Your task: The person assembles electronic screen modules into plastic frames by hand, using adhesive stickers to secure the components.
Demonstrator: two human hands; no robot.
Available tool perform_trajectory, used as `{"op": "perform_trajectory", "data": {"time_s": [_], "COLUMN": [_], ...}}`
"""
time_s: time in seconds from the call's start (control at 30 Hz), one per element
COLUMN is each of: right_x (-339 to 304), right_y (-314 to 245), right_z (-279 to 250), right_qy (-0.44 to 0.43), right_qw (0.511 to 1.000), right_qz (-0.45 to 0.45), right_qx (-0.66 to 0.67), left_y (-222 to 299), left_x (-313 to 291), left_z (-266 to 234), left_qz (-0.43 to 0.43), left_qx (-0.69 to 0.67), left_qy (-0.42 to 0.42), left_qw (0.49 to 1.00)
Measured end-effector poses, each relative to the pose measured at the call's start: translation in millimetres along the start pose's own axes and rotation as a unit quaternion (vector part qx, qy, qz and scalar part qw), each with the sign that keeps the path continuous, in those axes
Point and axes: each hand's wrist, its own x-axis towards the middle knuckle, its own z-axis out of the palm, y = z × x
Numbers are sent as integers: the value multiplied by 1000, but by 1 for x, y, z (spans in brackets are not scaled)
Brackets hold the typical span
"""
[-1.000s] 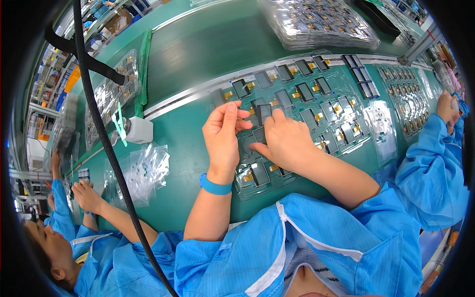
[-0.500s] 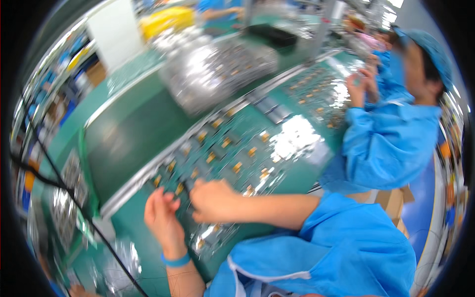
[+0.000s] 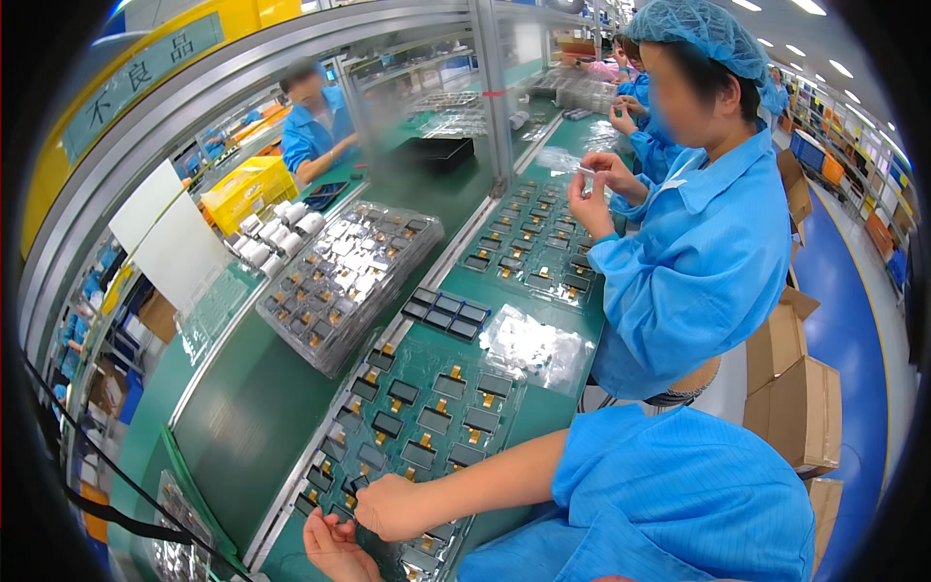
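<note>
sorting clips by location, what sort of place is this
Probably an electronics assembly workshop: small dark rectangular panels with gold-coloured tabs sit in a clear plastic tray on a long green workbench, and a nearby co-worker wears a blue smock and blue mesh hair cover.

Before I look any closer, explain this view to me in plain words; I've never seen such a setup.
There is no machine here, only a person's two bare hands. A fisheye camera worn on the head looks down, so straight edges bend. The right hand is over a clear plastic tray, and the left hand is close beside it. Its grip, like the other's, is too hidden to tell whether anything is held. The tray, on a green work table, carries rows of small display panels with orange ribbon tails. Farther off lie a stack of filled trays and shiny clear plastic. To the right, a co-worker wears a blue smock.
</note>
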Motion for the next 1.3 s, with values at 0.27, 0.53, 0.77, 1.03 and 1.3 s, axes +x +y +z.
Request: {"op": "perform_trajectory", "data": {"time_s": [0.27, 0.53, 0.77, 1.03, 1.3], "right_x": [-15, -26, -13, -7, -9], "right_y": [15, 6, 12, 37, 32], "right_z": [-19, -30, 4, -12, -10], "right_qy": [125, 312, 365, 406, 414], "right_qw": [991, 912, 869, 846, 870], "right_qz": [-55, -191, -232, -339, -266], "right_qx": [6, 186, 241, 69, -27], "left_y": [10, 21, 13, 2, 12], "left_x": [-2, -25, -31, -15, -15], "left_z": [-7, 3, 9, -4, 1], "left_qz": [-33, -211, -190, -226, -132], "left_qx": [1, -147, -171, -242, -198], "left_qy": [-53, -216, -208, -306, -269], "left_qw": [998, 942, 944, 892, 933]}}
